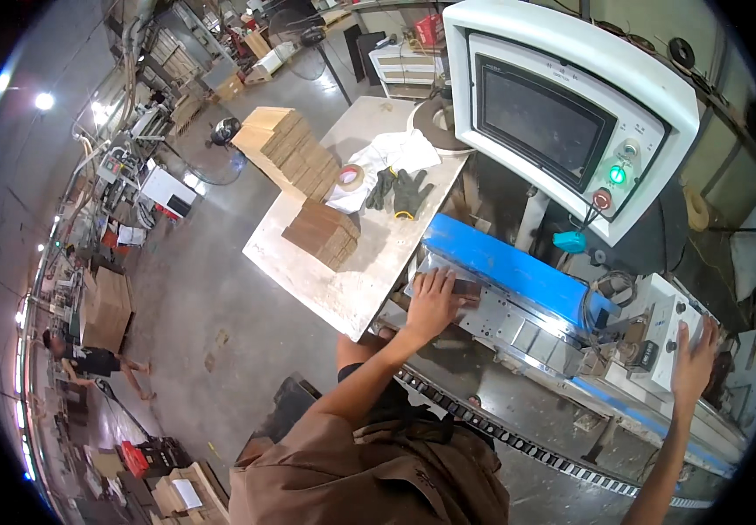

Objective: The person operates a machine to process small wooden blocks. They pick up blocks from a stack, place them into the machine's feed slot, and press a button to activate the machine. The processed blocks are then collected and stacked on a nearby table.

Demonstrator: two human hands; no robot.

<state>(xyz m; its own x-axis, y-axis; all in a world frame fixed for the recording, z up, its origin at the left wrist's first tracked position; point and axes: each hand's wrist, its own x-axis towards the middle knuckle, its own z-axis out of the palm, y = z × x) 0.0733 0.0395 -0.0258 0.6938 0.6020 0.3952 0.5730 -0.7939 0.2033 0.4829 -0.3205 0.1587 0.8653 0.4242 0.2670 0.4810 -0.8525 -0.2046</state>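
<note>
My left hand (433, 306) grips a small dark brown wooden piece (467, 292) on the metal machine bed (505, 322), its fingers over the top and thumb on the near side. Part of the piece is hidden under the hand. Just behind it runs a blue machine cover (509, 260). To the right, my right hand (695, 360) lies with fingers stretched out along the edge of a white control box (665, 328) with black knobs. Nothing shows in that hand's grasp.
On the table (351, 297) at left are stacked wooden boards (295, 157), darker brown pieces (321, 232), a tape roll (350, 178), a white cloth (395, 153) and gray gloves (408, 192). A screen console (544, 118) overhangs the machine. A cable chain (518, 442) runs in front.
</note>
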